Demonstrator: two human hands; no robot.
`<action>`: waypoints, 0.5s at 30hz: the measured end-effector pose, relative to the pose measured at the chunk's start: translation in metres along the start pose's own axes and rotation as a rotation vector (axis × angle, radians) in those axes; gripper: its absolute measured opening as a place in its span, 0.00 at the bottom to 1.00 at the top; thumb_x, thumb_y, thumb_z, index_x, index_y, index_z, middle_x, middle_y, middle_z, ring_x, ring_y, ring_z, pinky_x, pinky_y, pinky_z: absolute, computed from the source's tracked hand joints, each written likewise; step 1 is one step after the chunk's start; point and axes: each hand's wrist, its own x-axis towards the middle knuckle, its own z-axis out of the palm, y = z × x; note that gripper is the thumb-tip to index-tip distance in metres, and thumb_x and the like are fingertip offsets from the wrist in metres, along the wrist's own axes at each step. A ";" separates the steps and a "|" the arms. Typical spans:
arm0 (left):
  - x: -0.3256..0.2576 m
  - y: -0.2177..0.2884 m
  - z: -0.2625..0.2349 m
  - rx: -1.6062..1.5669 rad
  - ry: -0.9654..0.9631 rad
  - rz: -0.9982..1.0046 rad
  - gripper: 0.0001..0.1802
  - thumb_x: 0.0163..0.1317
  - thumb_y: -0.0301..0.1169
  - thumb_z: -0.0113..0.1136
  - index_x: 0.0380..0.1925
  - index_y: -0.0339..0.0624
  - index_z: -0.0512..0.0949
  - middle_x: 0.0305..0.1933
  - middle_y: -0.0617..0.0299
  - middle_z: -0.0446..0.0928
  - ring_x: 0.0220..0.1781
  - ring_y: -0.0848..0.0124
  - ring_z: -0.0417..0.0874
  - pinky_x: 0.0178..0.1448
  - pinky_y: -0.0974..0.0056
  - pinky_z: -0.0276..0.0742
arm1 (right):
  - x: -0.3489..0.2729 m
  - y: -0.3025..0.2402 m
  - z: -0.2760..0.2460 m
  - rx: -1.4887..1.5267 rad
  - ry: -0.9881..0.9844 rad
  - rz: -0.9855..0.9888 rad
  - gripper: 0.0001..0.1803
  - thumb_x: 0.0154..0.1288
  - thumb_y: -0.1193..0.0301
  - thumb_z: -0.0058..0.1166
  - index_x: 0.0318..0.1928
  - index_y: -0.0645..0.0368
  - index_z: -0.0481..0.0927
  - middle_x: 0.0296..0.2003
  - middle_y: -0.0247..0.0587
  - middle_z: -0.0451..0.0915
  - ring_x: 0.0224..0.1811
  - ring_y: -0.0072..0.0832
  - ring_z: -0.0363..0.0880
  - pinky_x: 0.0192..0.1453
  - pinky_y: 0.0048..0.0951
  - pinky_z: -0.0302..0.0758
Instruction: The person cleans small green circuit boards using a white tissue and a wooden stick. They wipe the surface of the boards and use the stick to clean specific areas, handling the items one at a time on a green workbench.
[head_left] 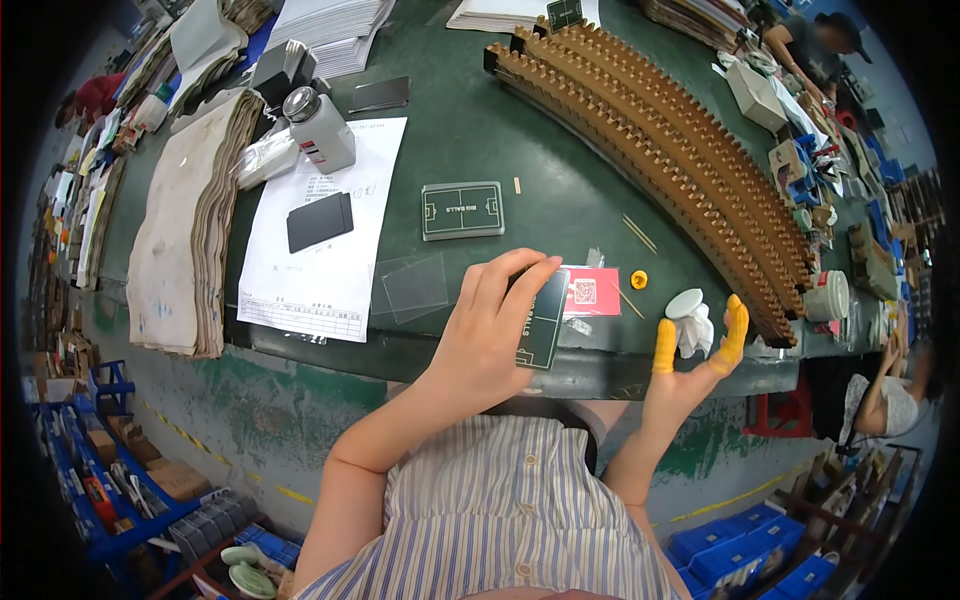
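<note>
My left hand is closed on a dark green card with white football-pitch lines, gripping it by its upper and lower edges. It hangs over the front of the table. My right hand has yellow finger cots on its thumb and a finger, which stand wide apart. Between them shows a crumpled white tissue beside a round white disc; neither looks pinched. A pink card with a square code lies just beyond the green card. A stack of similar green cards sits farther back.
Long curved brown slotted racks cross the right side. At left stand a pump bottle, a printed sheet with dark cards, and stacked boards. Near the middle lie clear sheets, thin sticks and a small yellow ring.
</note>
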 end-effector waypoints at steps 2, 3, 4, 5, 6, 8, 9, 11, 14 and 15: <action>-0.001 0.000 0.001 0.010 -0.013 -0.018 0.40 0.40 0.18 0.62 0.60 0.38 0.65 0.58 0.52 0.64 0.57 0.52 0.65 0.62 0.54 0.61 | 0.002 0.016 0.004 -0.085 -0.040 0.086 0.42 0.57 0.66 0.65 0.68 0.56 0.57 0.59 0.47 0.67 0.61 0.44 0.62 0.67 0.43 0.53; -0.002 0.000 0.001 0.016 -0.020 -0.027 0.40 0.40 0.18 0.62 0.61 0.39 0.65 0.59 0.52 0.63 0.58 0.51 0.64 0.63 0.54 0.60 | 0.003 0.022 0.005 -0.048 -0.095 0.137 0.41 0.58 0.67 0.64 0.68 0.57 0.57 0.59 0.47 0.67 0.62 0.44 0.61 0.67 0.43 0.52; -0.001 0.001 0.002 0.032 -0.024 -0.026 0.41 0.41 0.18 0.62 0.61 0.39 0.64 0.59 0.52 0.62 0.58 0.52 0.64 0.63 0.54 0.59 | 0.003 0.028 0.007 -0.014 -0.146 0.190 0.41 0.58 0.67 0.63 0.68 0.57 0.57 0.58 0.47 0.68 0.62 0.44 0.61 0.67 0.43 0.51; -0.001 0.001 0.004 0.048 -0.028 -0.025 0.41 0.41 0.18 0.62 0.62 0.38 0.63 0.60 0.51 0.61 0.58 0.52 0.63 0.63 0.55 0.59 | 0.002 0.035 0.010 -0.012 -0.199 0.236 0.41 0.58 0.69 0.63 0.68 0.57 0.56 0.57 0.50 0.69 0.59 0.45 0.64 0.65 0.44 0.56; 0.000 0.002 0.005 0.064 -0.033 -0.025 0.42 0.41 0.17 0.62 0.62 0.38 0.62 0.60 0.51 0.60 0.58 0.52 0.63 0.63 0.55 0.58 | 0.000 0.037 0.012 0.016 -0.190 0.237 0.41 0.58 0.69 0.64 0.68 0.57 0.56 0.56 0.50 0.69 0.58 0.44 0.65 0.64 0.44 0.58; 0.000 0.002 0.006 0.109 -0.042 -0.016 0.44 0.39 0.15 0.59 0.63 0.36 0.60 0.61 0.50 0.59 0.59 0.51 0.61 0.64 0.55 0.60 | 0.001 0.033 0.015 0.076 -0.171 0.238 0.42 0.57 0.71 0.64 0.68 0.58 0.56 0.54 0.50 0.70 0.55 0.42 0.68 0.62 0.42 0.62; 0.001 0.003 0.006 0.132 -0.046 -0.011 0.45 0.38 0.14 0.57 0.64 0.36 0.60 0.61 0.50 0.58 0.59 0.51 0.61 0.64 0.55 0.60 | 0.000 0.027 0.016 0.187 -0.106 0.280 0.46 0.52 0.73 0.68 0.69 0.56 0.55 0.51 0.47 0.71 0.50 0.34 0.72 0.55 0.36 0.70; 0.000 0.004 0.007 0.176 -0.027 -0.006 0.46 0.38 0.14 0.57 0.65 0.36 0.59 0.61 0.50 0.57 0.59 0.52 0.60 0.64 0.56 0.59 | -0.004 0.019 0.011 0.428 -0.022 0.300 0.51 0.47 0.74 0.71 0.69 0.56 0.54 0.50 0.44 0.72 0.47 0.28 0.73 0.51 0.30 0.72; -0.001 0.003 0.010 0.228 -0.024 0.013 0.46 0.37 0.15 0.59 0.64 0.35 0.59 0.61 0.50 0.58 0.60 0.53 0.59 0.64 0.55 0.55 | -0.005 -0.007 0.001 0.699 -0.035 0.267 0.57 0.42 0.76 0.75 0.70 0.56 0.51 0.40 0.38 0.78 0.37 0.22 0.76 0.43 0.23 0.74; 0.000 0.003 0.012 0.242 -0.028 0.023 0.46 0.37 0.15 0.60 0.64 0.34 0.59 0.61 0.49 0.59 0.60 0.53 0.59 0.64 0.55 0.54 | -0.006 -0.020 -0.006 0.721 -0.102 0.276 0.57 0.42 0.76 0.75 0.70 0.56 0.51 0.38 0.37 0.79 0.36 0.22 0.77 0.42 0.22 0.74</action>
